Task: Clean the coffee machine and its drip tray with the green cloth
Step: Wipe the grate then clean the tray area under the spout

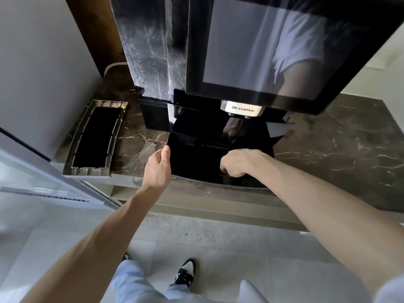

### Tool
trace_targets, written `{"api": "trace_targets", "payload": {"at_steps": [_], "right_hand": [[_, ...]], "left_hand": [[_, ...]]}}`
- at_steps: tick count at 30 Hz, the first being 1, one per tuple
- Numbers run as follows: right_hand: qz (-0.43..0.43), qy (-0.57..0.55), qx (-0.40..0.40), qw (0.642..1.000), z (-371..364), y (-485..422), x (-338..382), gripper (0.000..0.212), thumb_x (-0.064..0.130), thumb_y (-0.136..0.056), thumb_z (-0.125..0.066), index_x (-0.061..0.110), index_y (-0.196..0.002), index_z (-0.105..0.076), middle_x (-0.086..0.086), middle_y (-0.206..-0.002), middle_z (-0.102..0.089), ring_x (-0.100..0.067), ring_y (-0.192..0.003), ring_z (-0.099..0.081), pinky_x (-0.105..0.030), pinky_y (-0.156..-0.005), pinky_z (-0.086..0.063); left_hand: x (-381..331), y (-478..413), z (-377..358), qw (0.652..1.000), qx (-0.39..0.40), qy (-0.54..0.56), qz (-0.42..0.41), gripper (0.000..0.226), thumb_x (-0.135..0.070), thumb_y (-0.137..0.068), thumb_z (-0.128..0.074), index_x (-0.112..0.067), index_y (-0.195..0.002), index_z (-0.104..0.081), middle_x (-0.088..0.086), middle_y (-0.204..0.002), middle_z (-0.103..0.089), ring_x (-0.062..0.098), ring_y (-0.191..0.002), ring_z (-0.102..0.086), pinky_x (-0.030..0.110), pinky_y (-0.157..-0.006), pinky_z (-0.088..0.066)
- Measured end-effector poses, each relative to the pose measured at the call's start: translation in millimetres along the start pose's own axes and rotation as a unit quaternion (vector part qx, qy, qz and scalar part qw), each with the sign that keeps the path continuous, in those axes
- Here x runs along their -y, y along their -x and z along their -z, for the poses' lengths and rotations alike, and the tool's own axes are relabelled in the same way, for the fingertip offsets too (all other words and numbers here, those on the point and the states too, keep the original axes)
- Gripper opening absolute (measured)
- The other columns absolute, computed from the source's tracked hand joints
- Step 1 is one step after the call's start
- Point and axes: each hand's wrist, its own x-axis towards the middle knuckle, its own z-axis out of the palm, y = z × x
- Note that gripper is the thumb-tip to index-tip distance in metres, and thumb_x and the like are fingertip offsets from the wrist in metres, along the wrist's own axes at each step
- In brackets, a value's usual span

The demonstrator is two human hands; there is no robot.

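Spanning the front edge of the tabletop point(332, 141), drip tray point(192, 164): left hand point(157, 168) grips its left end, right hand point(239, 162) curled mid-tray, hold unclear.

I see the black coffee machine point(251, 51) standing on the dark marble worktop point(328, 149), with the black drip tray point(196, 158) projecting from its base below the "Dr.coffee" spout point(242, 109). The left hand point(157, 166) is at the tray's left front corner with the thumb along its edge, while the right hand point(238, 162) sits over the tray's front right with fingers curled; I cannot confirm what they hold. A metal-framed grate point(96, 138) lies on the worktop left of the machine.
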Motion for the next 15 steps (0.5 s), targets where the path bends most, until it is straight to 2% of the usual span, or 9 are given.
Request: {"api": "trace_targets", "payload": {"at_steps": [2, 4, 8, 10, 12, 13, 15], "right_hand": [[-0.027, 0.021, 0.001, 0.999, 4, 0, 8, 0.027, -0.011, -0.083, -0.048, 0.013, -0.082, -0.062, -0.003, -0.08, -0.06, -0.02, -0.064, -0.055, -0.029, -0.051, -0.042], [-0.046, 0.033, 0.008, 0.998, 8, -2, 15, 0.025, -0.01, -0.086, -0.05, 0.012, -0.074, -0.054, -0.002, -0.075, -0.054, -0.018, -0.06, -0.05, -0.029, -0.05, -0.04], [-0.069, 0.022, 0.019, 0.997, 13, -7, 22, 0.023, -0.004, -0.091, -0.046, 0.012, -0.076, -0.052, -0.001, -0.078, -0.051, -0.021, -0.074, -0.054, -0.031, -0.063, -0.043], [-0.077, -0.012, 0.039, 0.996, 11, -7, 21, 0.025, -0.006, -0.093, -0.043, 0.011, -0.076, -0.053, -0.002, -0.077, -0.05, -0.019, -0.066, -0.049, -0.029, -0.056, -0.039], [-0.081, -0.042, 0.062, 0.994, 9, -7, 18, 0.029, -0.006, -0.094, -0.04, 0.011, -0.074, -0.05, -0.004, -0.082, -0.053, -0.02, -0.065, -0.047, -0.029, -0.059, -0.04], [-0.077, -0.062, 0.07, 0.993, 8, -7, 17, 0.028, -0.004, -0.097, -0.037, 0.011, -0.08, -0.055, -0.006, -0.093, -0.058, -0.023, -0.073, -0.052, -0.031, -0.066, -0.042], [-0.074, -0.143, 0.077, 0.984, 10, -3, 13, 0.036, 0.005, -0.103, -0.031, 0.005, -0.12, -0.063, -0.012, -0.125, -0.059, -0.023, -0.093, -0.056, -0.032, -0.082, -0.04]], "left_hand": [[-1, 1, -2, 1.0, -0.012, 0.003, 0.001, 0.046, -0.039, -0.109, -0.032, -0.021, -0.067, -0.036, -0.003, -0.066, -0.042, 0.015, -0.063, -0.039, 0.039, -0.072, -0.036], [0, 1, -3, 1.0, -0.017, 0.002, 0.005, 0.045, -0.038, -0.109, -0.031, -0.019, -0.068, -0.038, -0.003, -0.068, -0.043, 0.015, -0.065, -0.04, 0.038, -0.073, -0.036], [-1, 3, -6, 0.999, -0.029, -0.002, 0.015, 0.046, -0.038, -0.11, -0.032, -0.02, -0.069, -0.039, -0.002, -0.069, -0.044, 0.014, -0.064, -0.041, 0.038, -0.074, -0.037], [0, 2, -8, 0.999, -0.033, -0.002, 0.015, 0.045, -0.039, -0.11, -0.032, -0.019, -0.069, -0.04, -0.002, -0.069, -0.045, 0.014, -0.064, -0.041, 0.039, -0.074, -0.037], [2, 2, -8, 0.999, -0.032, 0.001, 0.012, 0.045, -0.039, -0.109, -0.032, -0.02, -0.069, -0.039, -0.002, -0.068, -0.044, 0.016, -0.064, -0.041, 0.04, -0.074, -0.037], [3, 1, -8, 0.999, -0.032, 0.0, 0.011, 0.045, -0.04, -0.109, -0.031, -0.02, -0.07, -0.04, -0.002, -0.069, -0.044, 0.016, -0.065, -0.041, 0.04, -0.075, -0.038], [5, 0, -8, 0.999, -0.032, -0.003, 0.007, 0.046, -0.041, -0.109, -0.03, -0.019, -0.071, -0.041, -0.002, -0.07, -0.046, 0.017, -0.066, -0.043, 0.041, -0.076, -0.039]]}}
